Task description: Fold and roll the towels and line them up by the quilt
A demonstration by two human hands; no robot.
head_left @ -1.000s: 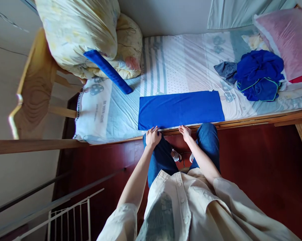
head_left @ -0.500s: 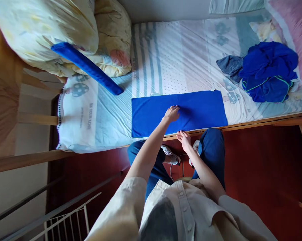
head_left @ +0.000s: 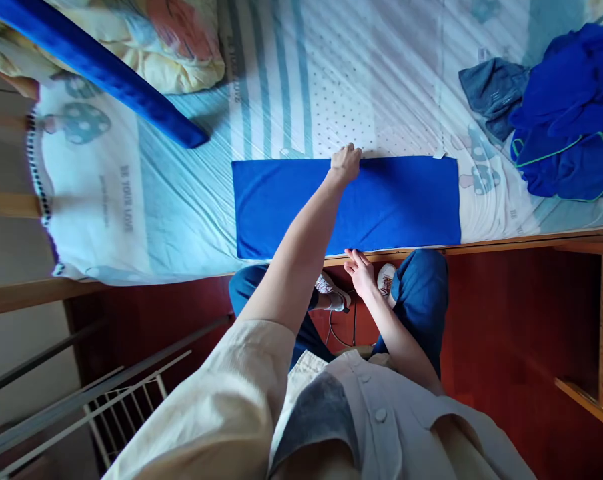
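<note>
A blue towel (head_left: pixel 291 207), laid out as a long flat rectangle, lies along the near edge of the bed, with a small white tag at its far right edge. My left hand (head_left: pixel 345 163) reaches across it, fingers curled down on the middle of its far edge. At the near edge, my right hand (head_left: pixel 360 271) is palm up with its fingers stretched out, the tips touching or just under the towel's border.
A long blue folded strip (head_left: pixel 116 80) leans from the yellow patterned bedding (head_left: pixel 181 60) onto the sheet (head_left: pixel 176 200). Crumpled blue clothes (head_left: pixel 566 127) and a grey-blue cloth (head_left: pixel 496 93) lie at the right. The wooden bed rail (head_left: pixel 511 244) runs before my knees; a white rack (head_left: pixel 126 407) stands lower left.
My left hand has moved from the middle of the towel to its far edge, and its fingers have curled. My right hand stays at the near edge. The view has moved closer.
</note>
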